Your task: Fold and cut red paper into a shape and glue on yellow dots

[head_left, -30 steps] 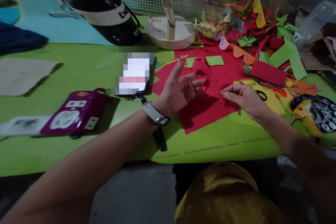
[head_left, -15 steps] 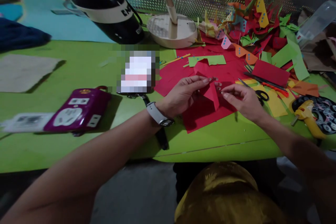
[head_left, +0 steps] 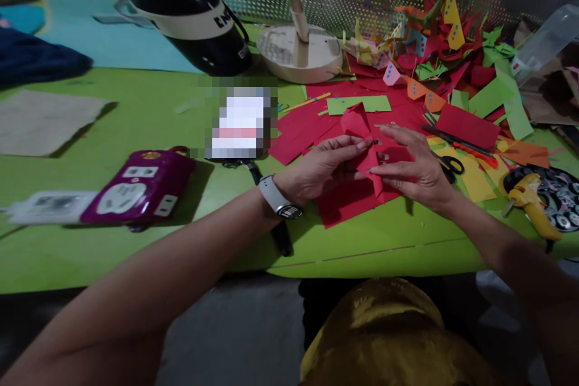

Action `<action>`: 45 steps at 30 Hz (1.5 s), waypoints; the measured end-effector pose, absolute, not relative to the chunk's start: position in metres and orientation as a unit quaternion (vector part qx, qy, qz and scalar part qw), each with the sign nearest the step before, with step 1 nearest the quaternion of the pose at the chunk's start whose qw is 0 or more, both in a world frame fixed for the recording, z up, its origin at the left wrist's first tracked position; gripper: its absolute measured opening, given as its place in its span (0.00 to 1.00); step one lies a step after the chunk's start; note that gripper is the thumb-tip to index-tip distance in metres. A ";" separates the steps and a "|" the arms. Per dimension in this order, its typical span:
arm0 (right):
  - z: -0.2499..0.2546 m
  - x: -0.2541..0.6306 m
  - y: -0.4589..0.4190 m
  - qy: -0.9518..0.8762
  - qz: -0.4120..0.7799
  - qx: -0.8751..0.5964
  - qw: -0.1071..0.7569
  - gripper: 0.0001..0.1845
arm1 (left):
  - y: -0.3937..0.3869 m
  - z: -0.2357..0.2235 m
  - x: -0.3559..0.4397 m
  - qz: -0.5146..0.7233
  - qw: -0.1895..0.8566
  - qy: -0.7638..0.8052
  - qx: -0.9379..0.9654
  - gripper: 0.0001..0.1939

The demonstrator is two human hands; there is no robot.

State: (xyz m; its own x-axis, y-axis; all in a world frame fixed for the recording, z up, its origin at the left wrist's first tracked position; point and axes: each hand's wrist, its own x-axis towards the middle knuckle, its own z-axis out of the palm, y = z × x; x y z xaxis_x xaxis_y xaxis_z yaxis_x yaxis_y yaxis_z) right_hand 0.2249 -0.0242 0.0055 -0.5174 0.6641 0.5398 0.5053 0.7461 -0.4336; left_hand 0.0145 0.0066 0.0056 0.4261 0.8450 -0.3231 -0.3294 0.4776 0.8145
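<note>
A folded piece of red paper [head_left: 355, 120] is raised in front of me, its folds standing up in points. My left hand [head_left: 316, 167] pinches it from the left between thumb and fingers; a grey-strapped watch is on that wrist. From the right, my right hand [head_left: 424, 172] has its fingertips on the paper's right edge, its upper fingers stretched forward and spaced from the lower ones. Part of the paper is hidden by both hands. Beneath lies a flat red sheet [head_left: 344, 208] on the green table [head_left: 244, 211].
Scissors [head_left: 452, 163] and a yellow glue gun [head_left: 531, 199] lie to the right. Behind them is a pile of coloured paper cut-outs [head_left: 446, 45]. A fan base [head_left: 280, 60], a black bottle [head_left: 199, 21], a blurred-out phone [head_left: 239, 123] and a purple power strip [head_left: 136, 190] stand or lie further left.
My right hand has moved from a pinch just right of the folded red paper onto its edge, its fingers spreading. The paper has turned slightly in my left hand.
</note>
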 end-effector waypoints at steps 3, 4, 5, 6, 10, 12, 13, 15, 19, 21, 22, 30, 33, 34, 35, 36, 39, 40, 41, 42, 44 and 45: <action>0.003 0.225 -0.023 -0.849 0.149 -0.336 0.379 0.08 | 0.005 0.004 0.015 0.380 0.775 0.365 0.349 0.08; 0.002 0.225 -0.022 -0.840 0.168 -0.341 0.387 0.08 | 0.005 0.004 0.016 0.383 0.776 0.359 0.350 0.09; 0.001 0.224 -0.022 -0.830 0.191 -0.347 0.392 0.07 | 0.005 0.003 0.016 0.388 0.777 0.354 0.349 0.10; 0.000 0.223 -0.023 -0.819 0.216 -0.353 0.397 0.07 | 0.004 0.002 0.017 0.393 0.777 0.349 0.346 0.10; -0.002 0.220 -0.024 -0.782 0.290 -0.365 0.414 0.07 | 0.003 0.002 0.018 0.402 0.779 0.345 0.337 0.10; -0.002 0.219 -0.025 -0.776 0.301 -0.355 0.426 0.06 | 0.002 0.002 0.019 0.395 0.783 0.344 0.336 0.11; -0.002 0.219 -0.025 -0.775 0.305 -0.350 0.429 0.05 | 0.001 0.002 0.019 0.391 0.784 0.343 0.338 0.11; -0.003 0.218 -0.025 -0.770 0.314 -0.353 0.427 0.05 | 0.000 0.003 0.020 0.389 0.786 0.341 0.338 0.11; -0.004 0.217 -0.026 -0.750 0.331 -0.381 0.427 0.07 | -0.001 0.002 0.020 0.399 0.781 0.341 0.339 0.11; -0.005 0.216 -0.027 -0.739 0.345 -0.386 0.431 0.08 | -0.001 0.001 0.021 0.403 0.774 0.349 0.342 0.11; -0.005 0.216 -0.028 -0.734 0.353 -0.388 0.431 0.09 | -0.001 0.001 0.021 0.406 0.770 0.352 0.343 0.11; -0.002 0.209 -0.031 -0.705 0.360 -0.418 0.446 0.10 | -0.004 -0.003 0.027 0.463 0.735 0.329 0.370 0.17; -0.003 0.207 -0.031 -0.669 0.374 -0.453 0.455 0.12 | -0.005 -0.002 0.029 0.484 0.719 0.332 0.372 0.18; -0.004 0.206 -0.030 -0.655 0.387 -0.465 0.453 0.13 | -0.006 -0.002 0.029 0.484 0.719 0.333 0.371 0.18; -0.005 0.206 -0.030 -0.639 0.405 -0.474 0.451 0.15 | -0.006 -0.002 0.029 0.482 0.722 0.334 0.368 0.17; -0.006 0.205 -0.029 -0.622 0.426 -0.481 0.448 0.16 | -0.006 -0.003 0.028 0.479 0.725 0.336 0.362 0.16; -0.007 0.204 -0.028 -0.576 0.465 -0.494 0.456 0.16 | -0.006 -0.004 0.027 0.470 0.736 0.337 0.352 0.15; -0.007 0.204 -0.028 -0.565 0.468 -0.497 0.464 0.16 | -0.006 -0.005 0.026 0.467 0.738 0.333 0.356 0.15; -0.007 0.203 -0.028 -0.556 0.467 -0.499 0.472 0.16 | -0.006 -0.006 0.026 0.464 0.738 0.328 0.363 0.15; -0.007 0.203 -0.028 -0.549 0.466 -0.500 0.480 0.15 | -0.007 -0.008 0.026 0.462 0.737 0.323 0.373 0.16; -0.008 0.203 -0.028 -0.534 0.473 -0.500 0.492 0.15 | -0.007 -0.010 0.027 0.459 0.734 0.318 0.387 0.16; -0.008 0.202 -0.028 -0.524 0.481 -0.500 0.494 0.15 | -0.007 -0.011 0.027 0.458 0.732 0.318 0.392 0.16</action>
